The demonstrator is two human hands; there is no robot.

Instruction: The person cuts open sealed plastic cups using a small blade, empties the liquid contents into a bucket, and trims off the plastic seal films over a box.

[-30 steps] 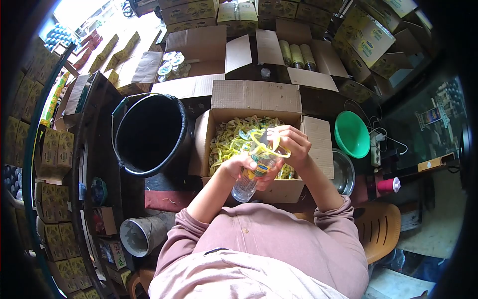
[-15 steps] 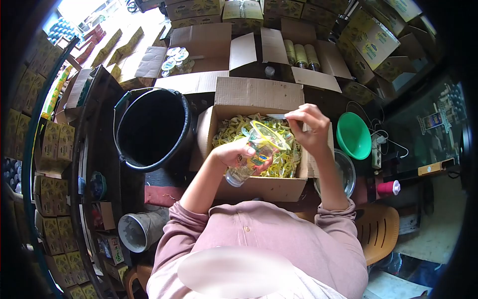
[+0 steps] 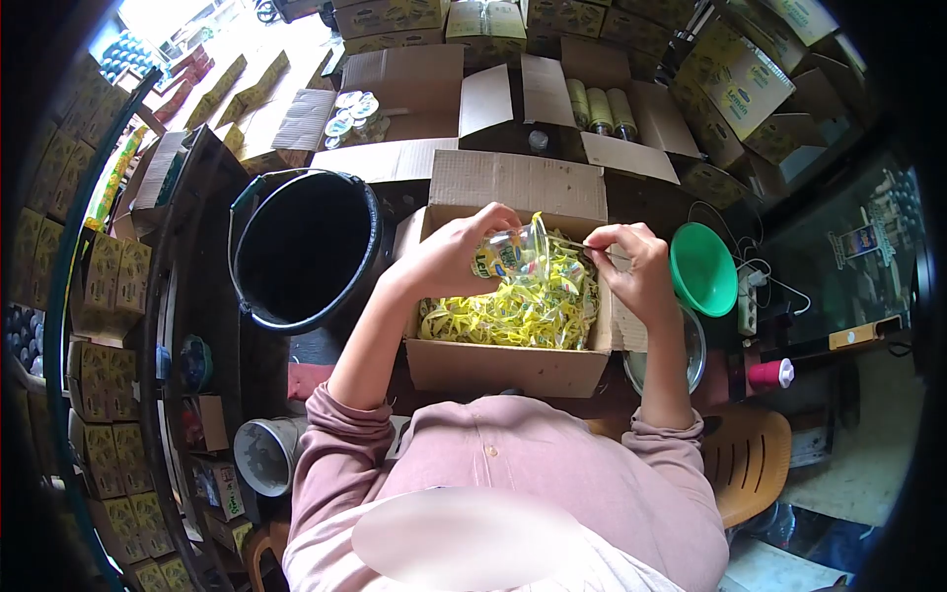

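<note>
My left hand (image 3: 462,252) is closed around a clear plastic cup (image 3: 513,255) with a printed label, tipped on its side with its mouth facing right. A bit of yellow film shows at the cup's rim. My right hand (image 3: 636,266) pinches a thin, flat, blade-like tool (image 3: 569,244), its tip reaching toward the cup's mouth; whether it touches cannot be made out. Both hands are over an open cardboard box (image 3: 508,370) filled with crumpled yellow film strips (image 3: 503,318).
A black bucket (image 3: 367,266) stands left of the box. To the right are a green bowl (image 3: 703,268), a clear bowl (image 3: 698,350) and a pink thread spool (image 3: 767,374). Behind, one open carton holds lidded cups (image 3: 350,116), another holds rolls (image 3: 599,109).
My left hand has turned the cup from upright-leaning to sideways and raised it toward the tool. Yellow film that ringed the rim now shows only at the top. My right hand has moved slightly down.
</note>
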